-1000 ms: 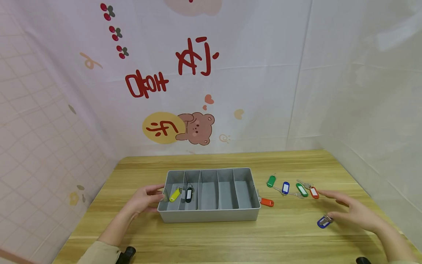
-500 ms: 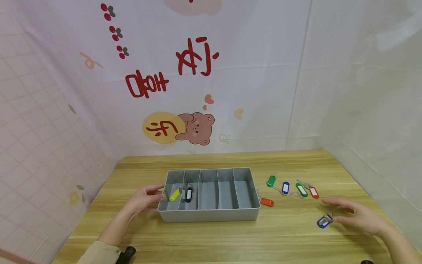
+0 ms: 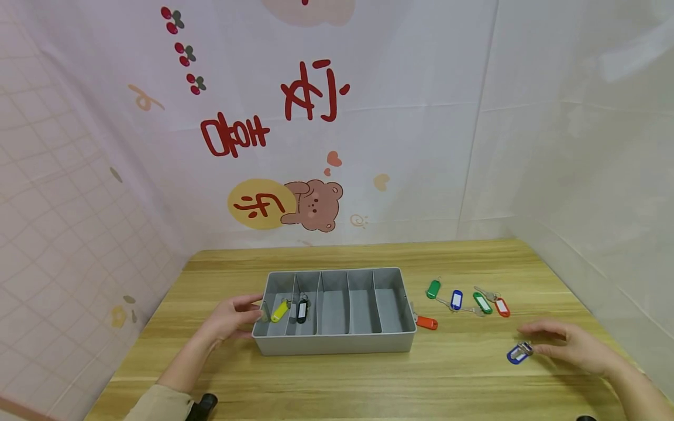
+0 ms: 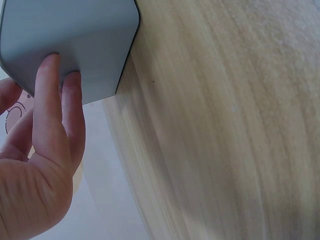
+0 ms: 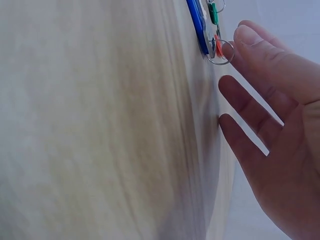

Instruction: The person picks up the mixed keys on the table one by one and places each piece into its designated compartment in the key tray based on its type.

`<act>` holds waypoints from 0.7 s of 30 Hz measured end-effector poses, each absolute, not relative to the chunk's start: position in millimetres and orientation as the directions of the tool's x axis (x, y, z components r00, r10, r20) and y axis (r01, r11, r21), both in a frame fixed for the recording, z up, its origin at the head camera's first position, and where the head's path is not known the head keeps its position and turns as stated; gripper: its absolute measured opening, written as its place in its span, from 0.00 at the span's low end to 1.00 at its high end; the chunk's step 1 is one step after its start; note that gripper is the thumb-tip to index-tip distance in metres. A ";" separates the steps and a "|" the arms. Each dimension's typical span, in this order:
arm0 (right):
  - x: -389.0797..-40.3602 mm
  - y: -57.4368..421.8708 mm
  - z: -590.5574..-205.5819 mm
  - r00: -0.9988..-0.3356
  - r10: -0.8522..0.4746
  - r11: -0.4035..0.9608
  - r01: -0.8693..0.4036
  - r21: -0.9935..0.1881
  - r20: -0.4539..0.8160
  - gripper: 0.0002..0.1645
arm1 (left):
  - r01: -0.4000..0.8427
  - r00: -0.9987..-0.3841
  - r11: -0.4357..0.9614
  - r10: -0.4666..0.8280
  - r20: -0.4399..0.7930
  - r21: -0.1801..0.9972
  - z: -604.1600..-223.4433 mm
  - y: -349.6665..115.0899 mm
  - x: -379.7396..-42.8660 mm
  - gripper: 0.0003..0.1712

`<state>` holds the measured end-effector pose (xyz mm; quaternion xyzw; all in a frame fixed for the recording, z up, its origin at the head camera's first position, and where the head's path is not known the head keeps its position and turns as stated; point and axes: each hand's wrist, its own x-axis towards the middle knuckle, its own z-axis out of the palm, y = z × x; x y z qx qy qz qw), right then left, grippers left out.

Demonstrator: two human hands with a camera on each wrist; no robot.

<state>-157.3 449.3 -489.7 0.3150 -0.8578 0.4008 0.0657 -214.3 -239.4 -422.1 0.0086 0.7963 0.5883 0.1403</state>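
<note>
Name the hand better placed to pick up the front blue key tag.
Probably the right hand: it is beside the tag, while the left hand touches the gray tray.

White backdrop carries large red characters and, lower left, second red group; thick stylised strokes, wording not surely readable. Yellow disc printed there bears dark red character, likewise unsure. White label inserts on blue tag, green tag, red tag, black tag; any writing too small to read.
</note>
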 end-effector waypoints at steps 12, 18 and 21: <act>-159.6 451.2 -495.1 -0.806 -0.476 0.468 -0.570 -0.676 0.351 0.20 | -0.144 -0.961 0.317 0.183 -0.209 0.938 -422.1 -239.7 -213.3 0.33; -163.3 454.4 -498.9 -0.789 -0.504 0.425 -0.580 -0.695 0.350 0.22 | -0.143 -0.961 0.311 0.183 -0.207 0.940 -422.2 -239.4 -213.0 0.34; -164.6 455.3 -500.3 -0.782 -0.513 0.419 -0.588 -0.692 0.354 0.23 | -0.148 -0.961 0.306 0.180 -0.210 0.940 -422.6 -239.3 -213.2 0.34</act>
